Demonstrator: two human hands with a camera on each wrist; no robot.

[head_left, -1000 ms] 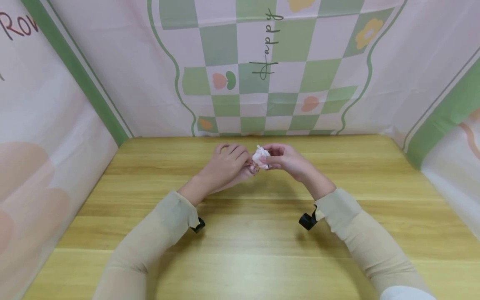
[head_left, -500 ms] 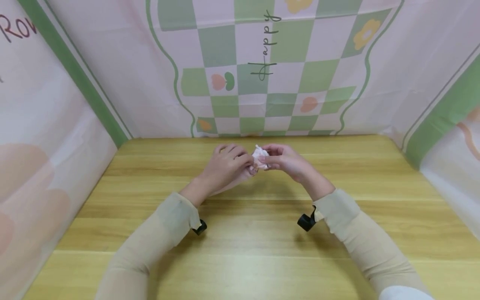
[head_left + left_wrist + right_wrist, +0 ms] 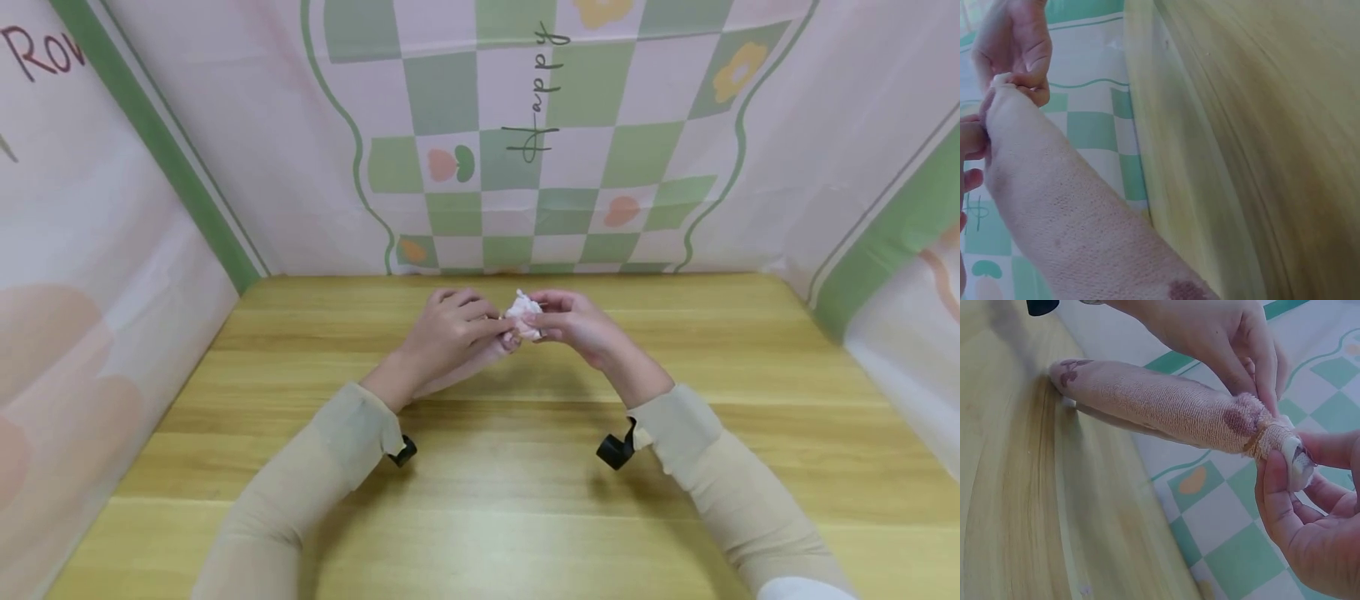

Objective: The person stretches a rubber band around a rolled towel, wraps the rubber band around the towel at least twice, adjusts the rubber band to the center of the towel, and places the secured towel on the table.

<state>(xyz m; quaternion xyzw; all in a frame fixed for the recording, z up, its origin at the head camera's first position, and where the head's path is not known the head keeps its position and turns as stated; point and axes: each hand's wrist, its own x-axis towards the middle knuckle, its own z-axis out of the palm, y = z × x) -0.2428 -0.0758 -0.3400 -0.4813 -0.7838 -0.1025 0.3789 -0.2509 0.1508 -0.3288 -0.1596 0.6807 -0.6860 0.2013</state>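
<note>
The right grip [image 3: 588, 329] is closed to a pinch, thumb against fingers, on the bunched white end [image 3: 1299, 469] of a pink knitted sock-like tube [image 3: 1172, 407]. The left grip [image 3: 448, 329] is nearly closed too, its bent fingers at the tube's narrowed neck, just beside the pinch; the fingertips are partly hidden behind the knit. From there the tube slants back under the left forearm. It is held over the worktop [image 3: 480, 525], though I can't tell whether its far tip, marked with dark reddish patches, touches the wood. Further out are the beige sleeves [image 3: 686, 421] and the checked cloth backdrop [image 3: 577, 100].

To my eye, the step in hand is working the gathered end, folding or loosening it. The next move seems to call for a firm right pinch while the left fingers tuck or tease the fabric.

Compared with half a second ago, a left finger reaches straighter onto the white bunch; both hands otherwise keep their places.
</note>
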